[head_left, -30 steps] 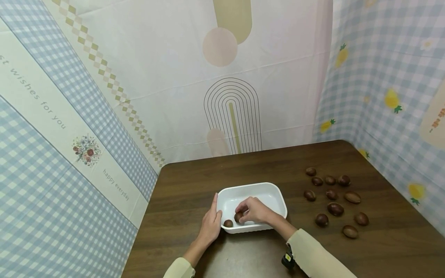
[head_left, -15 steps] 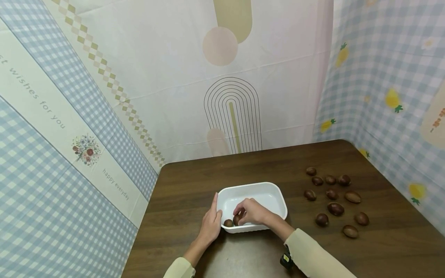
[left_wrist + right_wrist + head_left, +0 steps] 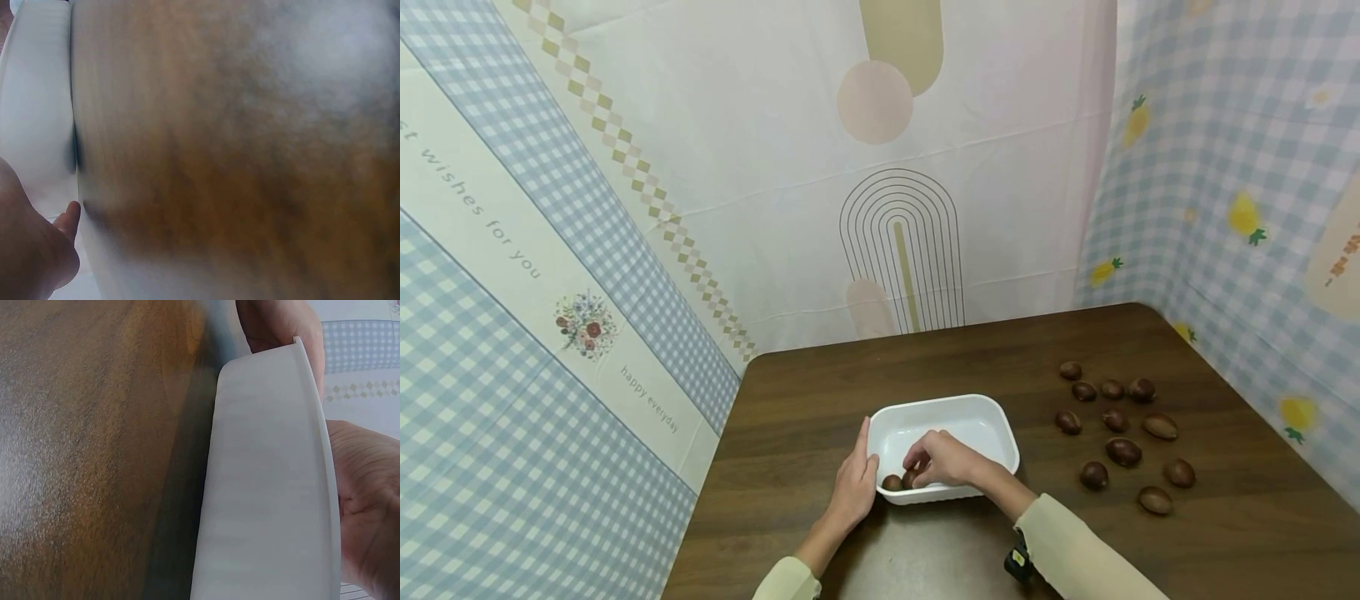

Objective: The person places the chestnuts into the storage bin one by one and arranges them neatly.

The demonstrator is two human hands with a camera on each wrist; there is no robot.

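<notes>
While your left hand grips the white dish, your right hand pinches a chestnut inside: placing, apparently, so next needs a clean release.

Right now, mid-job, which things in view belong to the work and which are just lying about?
Belonging to the work:
white dish
brown nut in the right hand
second nut, dish's near left corner
eleven loose nuts right of the dish, probably

Just background:
white arch-print backdrop
pineapple gingham cloth
lettered gingham hanging
</notes>
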